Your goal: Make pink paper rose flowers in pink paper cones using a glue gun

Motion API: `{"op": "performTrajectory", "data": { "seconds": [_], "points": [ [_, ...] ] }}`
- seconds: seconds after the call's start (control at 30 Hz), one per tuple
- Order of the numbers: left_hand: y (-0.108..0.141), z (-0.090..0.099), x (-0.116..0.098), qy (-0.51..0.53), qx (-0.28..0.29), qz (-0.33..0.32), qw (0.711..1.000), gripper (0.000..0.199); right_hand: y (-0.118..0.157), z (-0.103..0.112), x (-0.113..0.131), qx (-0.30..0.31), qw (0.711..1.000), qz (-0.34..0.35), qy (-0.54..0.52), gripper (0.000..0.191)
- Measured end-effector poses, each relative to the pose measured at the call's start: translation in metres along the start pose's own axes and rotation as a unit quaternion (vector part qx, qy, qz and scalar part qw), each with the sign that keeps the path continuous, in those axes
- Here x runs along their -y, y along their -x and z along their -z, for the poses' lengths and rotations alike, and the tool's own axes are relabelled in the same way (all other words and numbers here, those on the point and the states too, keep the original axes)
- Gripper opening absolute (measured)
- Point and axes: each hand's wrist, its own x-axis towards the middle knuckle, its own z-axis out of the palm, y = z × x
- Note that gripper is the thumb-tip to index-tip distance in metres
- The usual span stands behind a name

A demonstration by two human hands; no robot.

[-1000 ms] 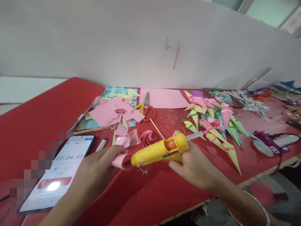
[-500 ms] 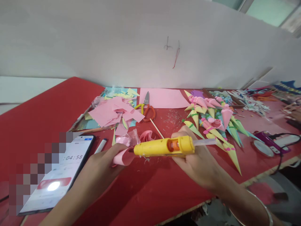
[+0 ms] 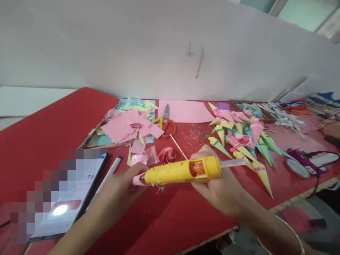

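Observation:
My right hand is wrapped round a yellow hot glue gun, its fingers partly hidden behind the body. A clear glue stick pokes out of the gun's back end. Between the fingers of my left hand is a curved strip of pink paper. The gun's nozzle points left and lies over this paper; whether it touches cannot be made out. Just beyond the gun are a curled pink paper strip and a thin wooden stick.
Scissors lie behind the stick, beside pink paper scraps and a pink sheet. Several paper cones are heaped at right. A phone and a white pen lie at left. A person's hand shows at far right.
The glue gun has moved slightly left and down, its nozzle now over the pink paper in my left hand. That paper has turned and shows less of its loop.

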Motion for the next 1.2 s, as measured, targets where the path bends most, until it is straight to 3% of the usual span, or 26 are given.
{"op": "performTrajectory", "data": {
  "seconds": [0.1,0.27,0.4,0.47,0.63,0.73,0.83,1.0,1.1,1.2],
  "points": [
    [-0.002,0.002,0.000,0.033,-0.008,-0.014,0.999,0.010,0.003,0.001,-0.002,0.028,0.999,0.005,-0.022,0.016],
    [-0.003,0.014,-0.003,-0.003,-0.006,0.028,1.000,0.008,0.008,0.002,-0.010,0.042,0.999,-0.015,0.003,0.015],
    [-0.004,0.023,0.002,-0.036,-0.012,0.050,0.998,0.012,0.008,0.001,-0.019,-0.006,0.998,-0.047,0.036,0.014],
    [-0.004,0.023,0.007,-0.062,0.013,0.064,0.996,0.019,0.007,0.002,-0.024,-0.042,0.996,-0.068,0.049,0.008],
    [0.001,0.004,0.019,-0.112,0.139,0.032,0.983,0.036,0.004,0.007,-0.044,-0.111,0.981,-0.138,0.074,0.013],
    [0.009,-0.011,0.022,-0.100,0.134,-0.016,0.986,0.041,0.003,0.007,-0.069,-0.131,0.972,-0.163,0.103,0.016],
    [0.017,-0.015,0.021,-0.117,0.135,-0.033,0.983,0.044,0.005,0.001,-0.099,-0.162,0.960,-0.181,0.138,0.026],
    [0.028,0.017,0.036,-0.193,0.090,-0.061,0.975,0.051,0.014,-0.007,-0.127,-0.140,0.960,-0.205,0.130,0.032],
    [0.032,0.042,0.062,-0.197,0.020,-0.002,0.980,0.045,0.018,-0.004,-0.126,-0.127,0.960,-0.217,0.121,0.030],
    [0.038,0.055,0.092,-0.194,-0.058,0.057,0.978,0.038,0.020,-0.001,-0.122,-0.098,0.961,-0.223,0.129,0.030]
  ]
}}
